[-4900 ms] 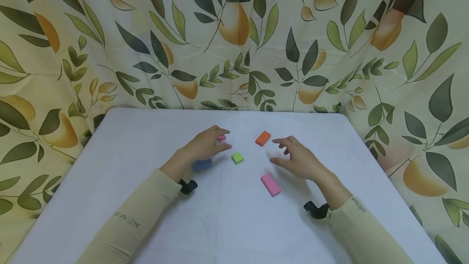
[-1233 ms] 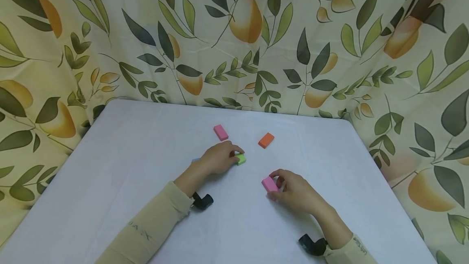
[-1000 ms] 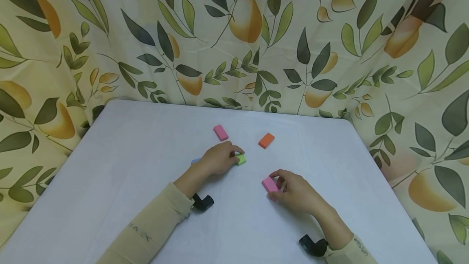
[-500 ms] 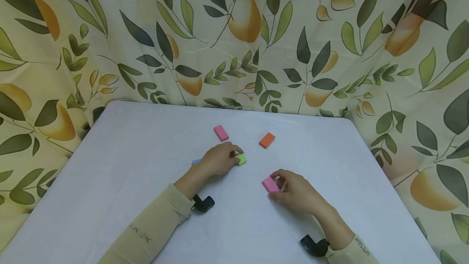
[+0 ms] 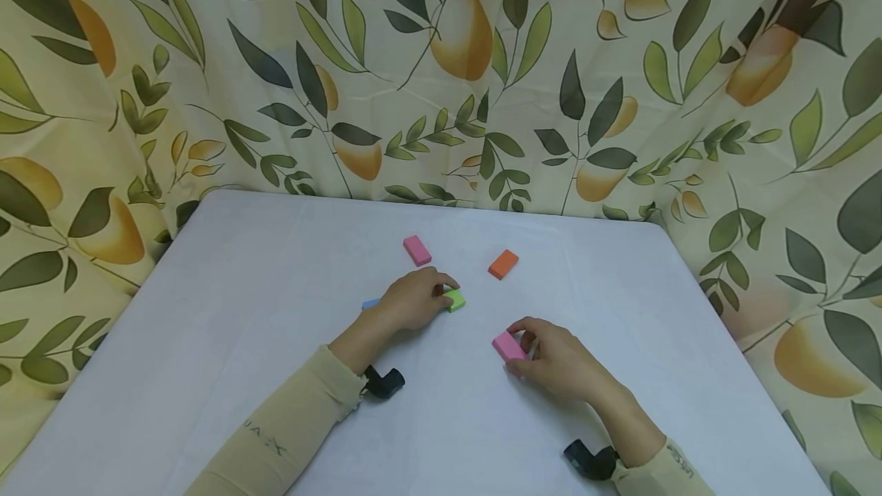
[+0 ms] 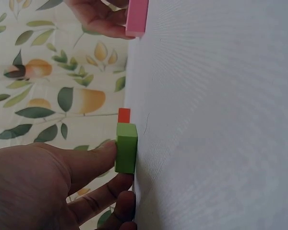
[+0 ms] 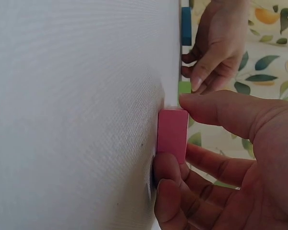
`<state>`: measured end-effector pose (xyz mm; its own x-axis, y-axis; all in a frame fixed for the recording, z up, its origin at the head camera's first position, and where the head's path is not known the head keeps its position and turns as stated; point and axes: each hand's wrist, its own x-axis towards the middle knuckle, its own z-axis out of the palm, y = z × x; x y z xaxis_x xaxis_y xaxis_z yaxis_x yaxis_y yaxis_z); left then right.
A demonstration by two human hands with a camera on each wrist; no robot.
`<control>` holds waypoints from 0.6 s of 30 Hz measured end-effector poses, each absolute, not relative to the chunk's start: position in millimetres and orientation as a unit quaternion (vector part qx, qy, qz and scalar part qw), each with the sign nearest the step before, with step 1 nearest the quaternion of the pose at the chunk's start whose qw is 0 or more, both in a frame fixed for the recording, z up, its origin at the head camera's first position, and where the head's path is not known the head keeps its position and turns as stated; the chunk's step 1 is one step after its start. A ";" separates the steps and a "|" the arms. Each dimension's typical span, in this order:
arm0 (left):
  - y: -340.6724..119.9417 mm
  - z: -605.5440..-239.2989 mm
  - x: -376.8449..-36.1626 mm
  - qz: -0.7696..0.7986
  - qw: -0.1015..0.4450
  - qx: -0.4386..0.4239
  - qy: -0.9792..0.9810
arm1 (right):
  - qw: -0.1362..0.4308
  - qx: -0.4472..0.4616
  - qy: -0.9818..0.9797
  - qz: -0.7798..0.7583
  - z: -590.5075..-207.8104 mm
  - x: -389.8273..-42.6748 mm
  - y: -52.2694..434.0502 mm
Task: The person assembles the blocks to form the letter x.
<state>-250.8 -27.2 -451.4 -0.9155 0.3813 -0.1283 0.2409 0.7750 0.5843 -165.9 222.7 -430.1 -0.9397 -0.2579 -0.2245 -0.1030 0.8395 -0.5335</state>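
While both forearms rest low over the white cloth-covered tabletop (image 5: 241,266), each of the two hands has curled fingers on a small block. The left hand (image 5: 412,301) pinches a small lime-green foam cube (image 5: 454,300) that sits on the cloth at the hand's 3 o'clock, thumb and fingertips on opposite faces; the left wrist view shows the cube (image 6: 126,148) resting on the cloth. The right hand (image 5: 556,358) grips a longer pink rectangular foam block (image 5: 507,346) at its 10 o'clock, thumb on one end and fingers under the other, as the right wrist view confirms (image 7: 172,135). That block's long axis runs roughly from 10 to 4 o'clock across the tabletop. The two held blocks lie near each other, the pink one at the green cube's 4 o'clock. A second pink block (image 5: 416,249) lies flat at the left hand's 12 o'clock, an orange block (image 5: 503,264) at its 2 o'clock, and a blue block (image 5: 370,303) peeks out just behind the left wrist, all untouched.
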 end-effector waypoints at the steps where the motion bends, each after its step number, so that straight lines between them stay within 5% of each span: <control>1: -27.2 -451.6 -251.0 0.291 0.121 0.167 0.934 | 0.146 -0.095 0.948 -0.268 -430.0 -166.1 222.6; 18: -27.2 -448.0 -248.9 0.294 0.122 0.163 0.934 | 0.129 -0.113 0.950 -0.259 -430.9 -167.2 222.6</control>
<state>-248.9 -27.2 -448.0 -0.9168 0.3770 -0.1316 0.2333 0.7733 0.5896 -167.2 222.6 -430.9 -0.9412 -0.2809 -0.1875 -0.1468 0.8403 -0.5219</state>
